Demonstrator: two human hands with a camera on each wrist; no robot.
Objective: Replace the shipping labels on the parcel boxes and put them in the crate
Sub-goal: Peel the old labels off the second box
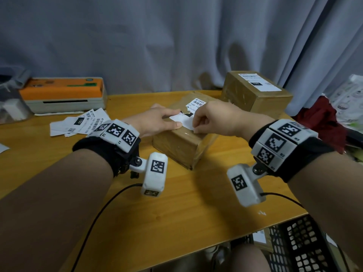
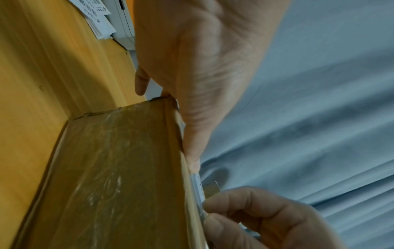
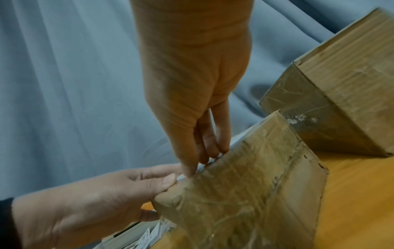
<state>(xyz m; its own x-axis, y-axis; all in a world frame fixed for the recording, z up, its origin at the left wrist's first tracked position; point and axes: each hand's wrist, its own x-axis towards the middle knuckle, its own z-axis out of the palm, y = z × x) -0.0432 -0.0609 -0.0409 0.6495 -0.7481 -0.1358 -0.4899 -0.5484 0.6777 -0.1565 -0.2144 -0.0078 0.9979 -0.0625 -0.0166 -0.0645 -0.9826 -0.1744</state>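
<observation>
A taped brown parcel box [image 1: 182, 146] stands mid-table, with a printed label [image 1: 198, 104] on its far top. A white label [image 1: 185, 120] lies across the near part of the top. My left hand [image 1: 177, 119] rests flat on the box top's left side, straight fingers and thumb pressing the label's left end. My right hand [image 1: 196, 128] pinches the label's near right corner at the box edge. In the wrist views the label's thin white edge [image 2: 198, 185] runs along the box top between both hands [image 3: 202, 161]. A second labelled box [image 1: 255, 91] stands behind on the right.
An orange and white label printer [image 1: 62, 95] sits at the back left, with several loose labels [image 1: 78, 124] in front of it. A black lattice crate [image 1: 300, 244] stands below the table's near right corner. Grey curtains hang behind; red cloth [image 1: 322, 118] lies at right.
</observation>
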